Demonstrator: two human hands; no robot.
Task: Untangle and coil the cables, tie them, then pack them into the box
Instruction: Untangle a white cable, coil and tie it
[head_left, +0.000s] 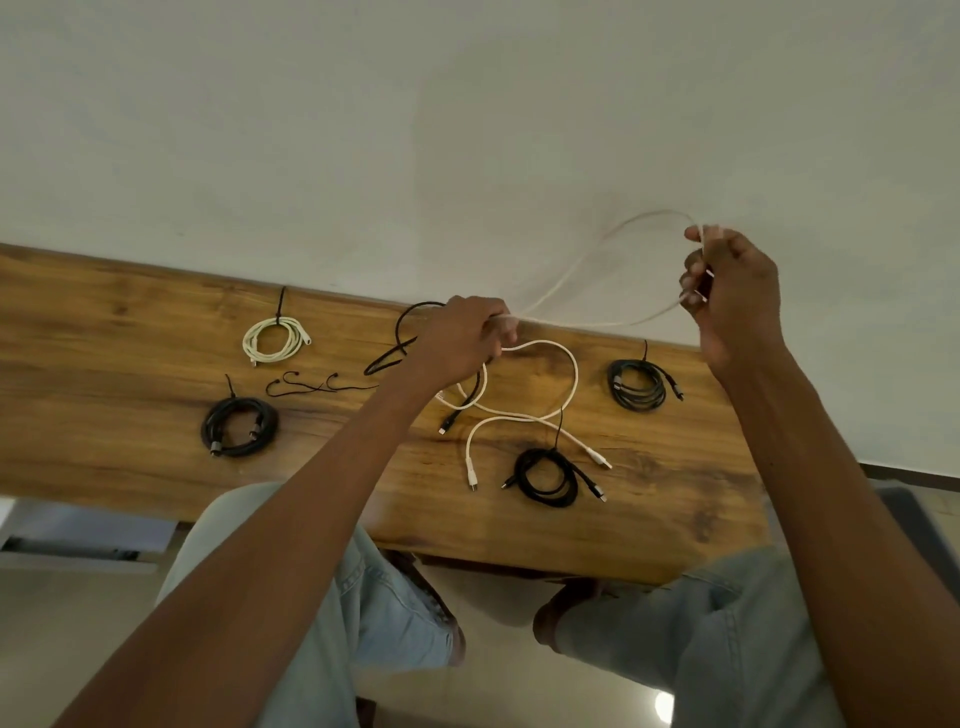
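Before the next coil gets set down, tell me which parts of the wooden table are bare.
Bare wood: the table's far-left end, left of the white coil and left black coil; the near-right corner, below the right black coil. Crowded: the middle, where the loose white cable, a loose black cable and another black coil lie.

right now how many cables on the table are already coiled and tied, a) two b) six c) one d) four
d) four: a white coil at far left, a black coil nearer at left, a black coil near the middle front and a black coil at right each lie bundled with a tie, while both hands hold a loose white cable.
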